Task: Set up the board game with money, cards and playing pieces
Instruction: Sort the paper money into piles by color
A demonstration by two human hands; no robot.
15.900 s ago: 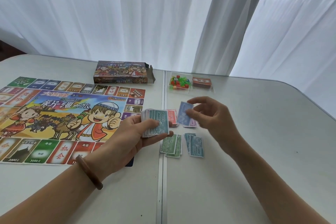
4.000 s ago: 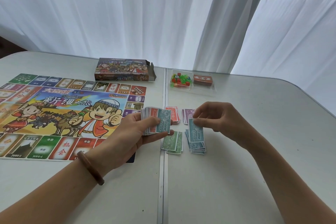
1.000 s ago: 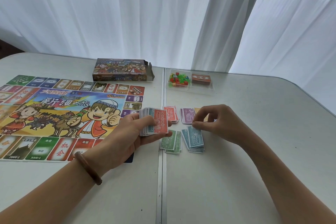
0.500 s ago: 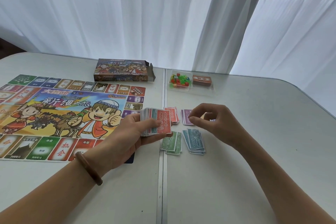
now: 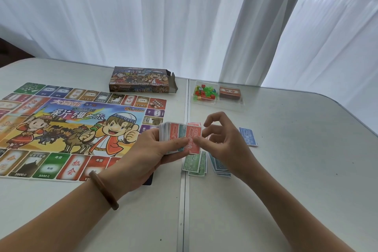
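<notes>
My left hand (image 5: 155,149) grips a thick stack of play money (image 5: 173,135) above the table seam. My right hand (image 5: 223,141) pinches the top red note (image 5: 193,139) of that stack between thumb and forefinger. Sorted piles lie on the table: green notes (image 5: 194,164), teal-blue notes (image 5: 219,166) partly under my right hand, a red pile (image 5: 194,124) behind the stack, and blue notes (image 5: 248,136) to the right. The colourful game board (image 5: 71,127) lies flat at the left.
The open game box (image 5: 141,80) lies behind the board. A clear tray (image 5: 216,105) at the back holds coloured playing pieces (image 5: 203,93) and a red card deck (image 5: 230,93). White curtains hang behind the table. A dark item (image 5: 148,180) peeks out under my left wrist.
My right hand has come left from the sorted piles to the stack and now pinches its top red note. A blue pile shows at the right where the hand was.
</notes>
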